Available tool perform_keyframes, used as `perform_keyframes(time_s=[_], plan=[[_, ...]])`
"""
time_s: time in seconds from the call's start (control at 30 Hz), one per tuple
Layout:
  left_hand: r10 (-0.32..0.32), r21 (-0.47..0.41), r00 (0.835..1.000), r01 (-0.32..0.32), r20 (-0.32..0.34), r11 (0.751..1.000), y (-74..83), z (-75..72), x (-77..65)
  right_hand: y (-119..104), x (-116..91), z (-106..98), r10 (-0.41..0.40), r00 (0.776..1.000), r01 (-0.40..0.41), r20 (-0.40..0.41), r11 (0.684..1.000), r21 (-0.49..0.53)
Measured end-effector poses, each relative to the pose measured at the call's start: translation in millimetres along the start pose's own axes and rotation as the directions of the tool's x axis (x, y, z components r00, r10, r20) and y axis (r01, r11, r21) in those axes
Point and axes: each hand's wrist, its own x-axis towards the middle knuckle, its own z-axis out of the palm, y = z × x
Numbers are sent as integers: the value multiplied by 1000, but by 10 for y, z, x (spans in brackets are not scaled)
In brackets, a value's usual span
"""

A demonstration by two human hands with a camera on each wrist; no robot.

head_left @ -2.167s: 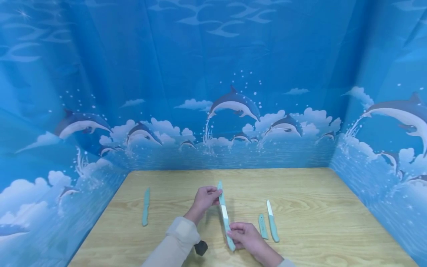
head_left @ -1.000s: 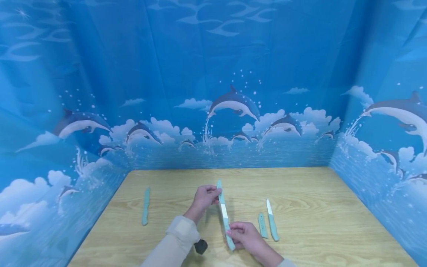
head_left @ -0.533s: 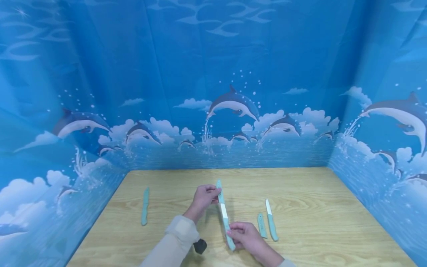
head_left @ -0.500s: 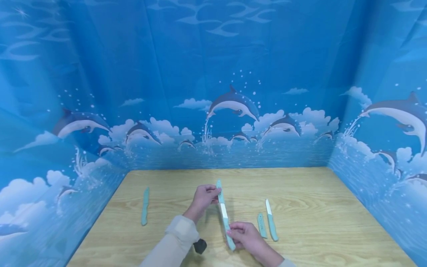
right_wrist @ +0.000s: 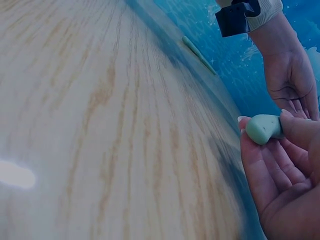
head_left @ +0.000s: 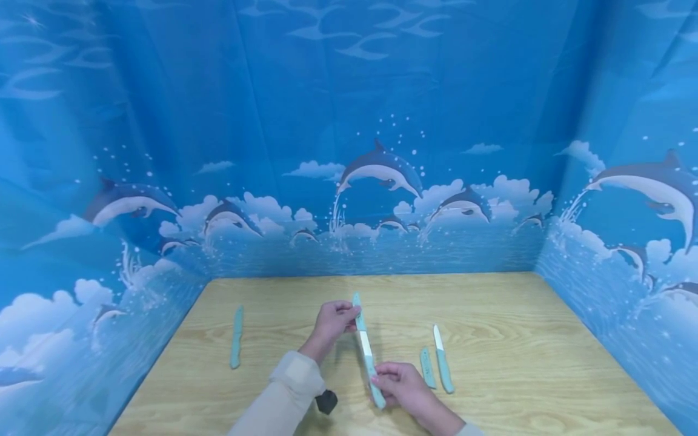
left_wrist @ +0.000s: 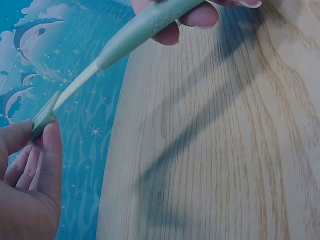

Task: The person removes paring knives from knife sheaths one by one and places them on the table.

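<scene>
Over the middle of the table, my left hand (head_left: 331, 324) pinches a mint-green knife sheath (head_left: 361, 323) between thumb and fingers. My right hand (head_left: 406, 387) grips the mint handle of a paring knife (left_wrist: 145, 31) lower and nearer to me. Between the two hands a stretch of the pale blade (head_left: 366, 345) shows, in line with the sheath. In the left wrist view the blade meets the sheath mouth; whether its tip is inside is hard to tell. The handle's rounded end (right_wrist: 262, 129) pokes out of the right hand in the right wrist view.
A second mint knife (head_left: 445, 369) lies bare-bladed on the wooden table (head_left: 501, 327) at right, beside a loose sheath (head_left: 428, 368). Farther left rests a sheathed mint knife (head_left: 236, 339). Blue dolphin-print sheeting (head_left: 305, 254) walls the table's back and sides.
Both hands keep their hold on the sheath and the knife, almost still. Only a very slight drift of the whole head view shows.
</scene>
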Motion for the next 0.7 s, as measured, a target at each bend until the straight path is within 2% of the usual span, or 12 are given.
perform_keyframes(time_s=[0.7], plan=[[-11,-16,1000,10,-28,1000,-21,-16,-7,5,-15,6,17,1000,-17,6,1000,-24]])
